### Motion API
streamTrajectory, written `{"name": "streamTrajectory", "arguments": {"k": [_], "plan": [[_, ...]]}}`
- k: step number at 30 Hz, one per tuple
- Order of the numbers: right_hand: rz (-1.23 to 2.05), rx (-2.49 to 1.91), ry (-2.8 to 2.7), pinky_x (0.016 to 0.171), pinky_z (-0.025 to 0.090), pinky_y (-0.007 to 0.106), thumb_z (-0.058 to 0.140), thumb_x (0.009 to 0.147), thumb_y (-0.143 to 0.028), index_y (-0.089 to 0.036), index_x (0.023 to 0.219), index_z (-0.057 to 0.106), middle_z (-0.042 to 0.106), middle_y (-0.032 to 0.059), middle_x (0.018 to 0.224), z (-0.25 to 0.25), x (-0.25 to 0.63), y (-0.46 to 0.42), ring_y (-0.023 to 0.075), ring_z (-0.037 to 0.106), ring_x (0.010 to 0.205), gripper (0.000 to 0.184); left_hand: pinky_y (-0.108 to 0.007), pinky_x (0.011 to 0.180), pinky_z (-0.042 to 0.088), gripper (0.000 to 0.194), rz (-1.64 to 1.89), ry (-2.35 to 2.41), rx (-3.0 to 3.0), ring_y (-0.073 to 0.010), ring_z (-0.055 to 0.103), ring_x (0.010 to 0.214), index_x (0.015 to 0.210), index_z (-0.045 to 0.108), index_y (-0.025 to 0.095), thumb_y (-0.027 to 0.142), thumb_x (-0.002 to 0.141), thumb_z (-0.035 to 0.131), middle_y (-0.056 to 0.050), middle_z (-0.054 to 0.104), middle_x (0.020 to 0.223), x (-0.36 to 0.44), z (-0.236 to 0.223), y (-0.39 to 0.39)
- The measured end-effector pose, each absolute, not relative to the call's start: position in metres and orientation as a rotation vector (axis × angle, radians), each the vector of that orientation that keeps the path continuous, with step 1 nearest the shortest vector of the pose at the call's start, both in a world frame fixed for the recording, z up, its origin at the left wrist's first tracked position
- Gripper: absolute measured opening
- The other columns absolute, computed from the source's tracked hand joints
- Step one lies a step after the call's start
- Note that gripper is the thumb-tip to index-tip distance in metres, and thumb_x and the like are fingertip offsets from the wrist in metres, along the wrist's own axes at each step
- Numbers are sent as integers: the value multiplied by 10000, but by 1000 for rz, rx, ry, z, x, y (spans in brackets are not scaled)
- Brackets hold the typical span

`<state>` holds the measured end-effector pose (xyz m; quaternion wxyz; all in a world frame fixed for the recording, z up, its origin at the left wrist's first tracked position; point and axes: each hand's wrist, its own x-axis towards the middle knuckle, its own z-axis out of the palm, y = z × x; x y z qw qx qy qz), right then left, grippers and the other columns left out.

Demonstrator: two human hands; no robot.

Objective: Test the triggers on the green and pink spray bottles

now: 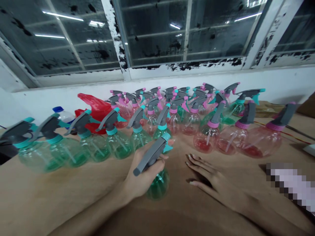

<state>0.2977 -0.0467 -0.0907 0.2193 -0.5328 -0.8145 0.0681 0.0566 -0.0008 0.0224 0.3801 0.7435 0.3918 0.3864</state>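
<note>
My left hand (142, 177) is wrapped around the neck of a green spray bottle (158, 185) with a grey and teal trigger head. The bottle is near the middle of the table, its nozzle pointing away to the right. My right hand (209, 178) rests on the wooden table to the right, fingers stretched out and holding nothing. Ahead on the left is a row of green spray bottles (95, 147) with teal collars. Pink spray bottles (203, 141) with pink collars stand beyond my right hand.
More pink and green spray bottles (173, 119) crowd the back by the wall. A red plastic bag (94, 106) and a blue-capped bottle (62, 114) are behind the left row. Wires (295, 134) lie at the right. A blurred-out patch (292, 183) covers something at the right edge.
</note>
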Motion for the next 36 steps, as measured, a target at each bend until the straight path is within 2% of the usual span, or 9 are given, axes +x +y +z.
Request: {"name": "streamTrajectory", "arguments": {"k": [3,8,16,20,26,31,36], "plan": [[192,-1476,-2246,1061,309,454,479,857,-448,-266,1353,368,374,14,1420,-89,297,-47,223,317,1304,540,-267,714,470,210,989,980,1876,-162,631,760,915,597,212,174,730,504,-2,663,793,57,23,-1],[213,-1434,-2247,1058,310,473,488,857,-431,-280,1364,342,361,16,1425,-89,299,-46,236,309,1307,549,-302,657,491,118,980,1028,1868,-180,620,692,817,587,203,227,729,512,-15,649,729,57,21,1],[246,-1453,-2257,1064,305,456,477,859,-446,-261,1355,366,355,17,1430,-90,299,-45,225,296,1314,541,-280,700,492,201,995,990,1855,-171,633,768,922,607,207,200,741,518,-13,674,811,58,20,1],[254,-1459,-2264,1064,300,462,465,866,-445,-252,1359,361,348,28,1433,-87,298,-45,228,286,1318,539,-273,726,489,321,975,960,1843,-160,627,791,1062,596,233,182,758,507,-14,669,910,59,23,0],[269,-1439,-2237,1059,308,472,482,857,-438,-271,1354,367,360,27,1427,-89,299,-45,236,304,1309,536,-294,740,486,361,966,946,1841,-175,615,792,1105,593,241,189,754,528,-21,666,853,57,21,1],[267,-1449,-2239,1062,309,458,483,856,-444,-265,1346,382,368,20,1424,-90,299,-45,226,311,1308,531,-295,715,484,264,953,966,1824,-169,588,717,1008,623,222,212,763,525,-2,613,709,54,15,3],[247,-1425,-2212,1055,320,463,496,851,-431,-279,1346,380,380,16,1417,-91,298,-45,232,325,1300,530,-296,689,478,239,940,988,1892,-157,550,667,970,616,233,221,754,513,0,593,730,55,20,3]]}}
